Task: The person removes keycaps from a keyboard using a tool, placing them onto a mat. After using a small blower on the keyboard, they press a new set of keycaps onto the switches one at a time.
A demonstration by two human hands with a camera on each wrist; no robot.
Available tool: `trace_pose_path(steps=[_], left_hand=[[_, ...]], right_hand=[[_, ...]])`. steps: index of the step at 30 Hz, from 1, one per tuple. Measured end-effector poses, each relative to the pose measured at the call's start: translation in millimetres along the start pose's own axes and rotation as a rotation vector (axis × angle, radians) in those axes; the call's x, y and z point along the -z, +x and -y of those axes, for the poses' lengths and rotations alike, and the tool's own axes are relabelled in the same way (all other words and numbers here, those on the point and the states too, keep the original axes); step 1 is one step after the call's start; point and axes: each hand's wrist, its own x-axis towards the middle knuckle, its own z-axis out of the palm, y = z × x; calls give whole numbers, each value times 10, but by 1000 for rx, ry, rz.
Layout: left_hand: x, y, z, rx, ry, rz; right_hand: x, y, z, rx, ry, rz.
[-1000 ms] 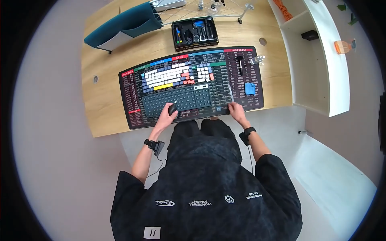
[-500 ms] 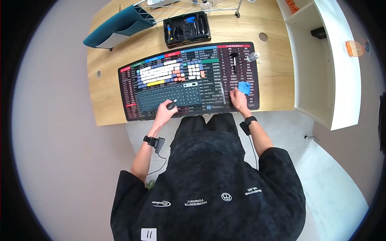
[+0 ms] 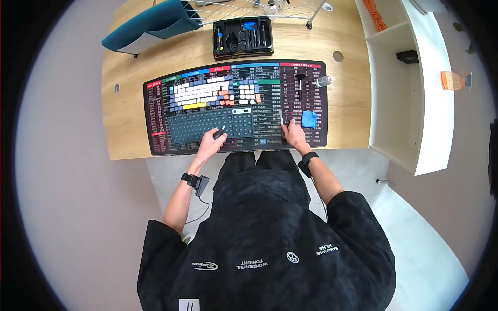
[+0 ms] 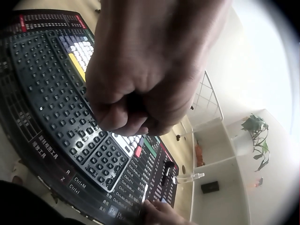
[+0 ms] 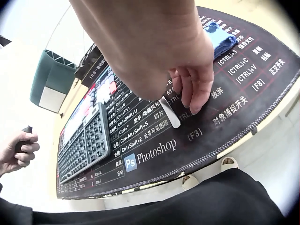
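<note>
My left hand (image 3: 210, 142) grips a black air blower (image 3: 220, 132) with a white tip, held at the near edge of a bare dark keyboard base (image 3: 202, 127). The left wrist view shows a tight fist (image 4: 140, 70) over that base (image 4: 51, 79), with the blower hidden inside. My right hand (image 3: 294, 136) is down on the black printed desk mat (image 3: 161, 140) at the near end of a thin silvery strip tool (image 3: 281, 117). In the right wrist view its bent fingertips (image 5: 192, 101) touch the mat just right of the strip (image 5: 169, 112). The thumb is hidden.
A folded blue cloth (image 3: 309, 119) lies right of the strip. Loose keycaps (image 3: 207, 93) are laid out in rows behind the base. A black brush (image 3: 300, 85) and a small bottle (image 3: 324, 81) sit far right; an open tool case (image 3: 243, 37) stands behind. White shelving (image 3: 410, 88) flanks the desk.
My right hand left the strip, reached to the blue cloth, and has come back to the strip's near end. My left hand has stayed at the keyboard base with the blower.
</note>
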Motion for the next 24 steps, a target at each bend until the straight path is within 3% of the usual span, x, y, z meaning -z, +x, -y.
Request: trace_pose_path(steps=[1,3,5,7,8,9,10,11,14,17,19,21,24], left_hand=[[-46,5,-29,3,-11,2],[-128,51,-123,58,-162,41],[-272,224,-94,55,-208,76],[-552,368,-185,-117,-320,26],[-637,350,-369,-86,-309,46],[-706,330,-555,-56,-296,66],[-805,401,-561,-99,-280,121],[-889,460,-561,-48,-313,225],[-985,516,-623,3,-339,403],[-1072,410,-632,-64,-427,310],[-926,439,-516,-56,-272,351],[-757,439,-396,-44,-176,277],[-431,449,0,55,-220,52]], right_hand=[[33,-6,25,0,-11,4],[116,29,94,56,-89,213],[314,-11,396,177,71,388],[491,-160,754,101,574,655],[570,-233,911,99,570,657],[650,-297,1060,63,768,686],[727,-326,1156,26,967,708],[793,-334,1195,26,965,707],[827,-294,1115,63,1097,619],[885,-178,907,4,1006,591],[981,-28,718,8,1001,460],[915,218,377,-10,905,170],[972,602,-96,-53,359,-183]])
